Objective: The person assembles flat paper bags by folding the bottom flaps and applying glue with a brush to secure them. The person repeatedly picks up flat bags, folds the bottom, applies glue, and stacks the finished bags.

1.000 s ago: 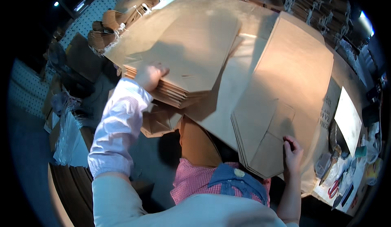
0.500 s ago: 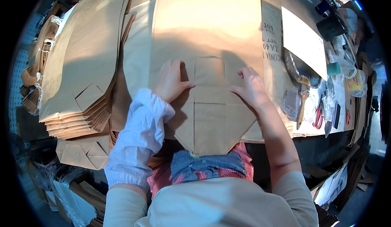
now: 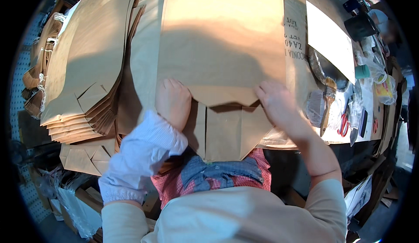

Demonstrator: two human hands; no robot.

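In front of me a large brown paper bag (image 3: 222, 51) lies lengthwise on the table, its tapered, folded bottom end (image 3: 222, 131) pointing at my waist. A fold or edge of the paper crosses the bag between my hands, with a dark gap under it. My left hand (image 3: 174, 103) grips the paper at the left side of that edge, its fingers curled over and the thumb hidden. On the right side my right hand (image 3: 277, 103) pinches the same edge. A white sleeve cover (image 3: 144, 151) is on my left forearm.
To the left is a stack of folded brown paper bags (image 3: 87, 90), with tied bundles (image 3: 41, 64) beyond. At right lie a white sheet (image 3: 331, 40), a brush (image 3: 328, 105), red-handled scissors (image 3: 344, 123), a knife (image 3: 355, 121), a teal roll (image 3: 362, 71) and plastic bags (image 3: 384, 90).
Both hands have closed on the paper. The square folded panel between them is now partly covered by a raised or folded-over edge. My right elbow has moved outward.
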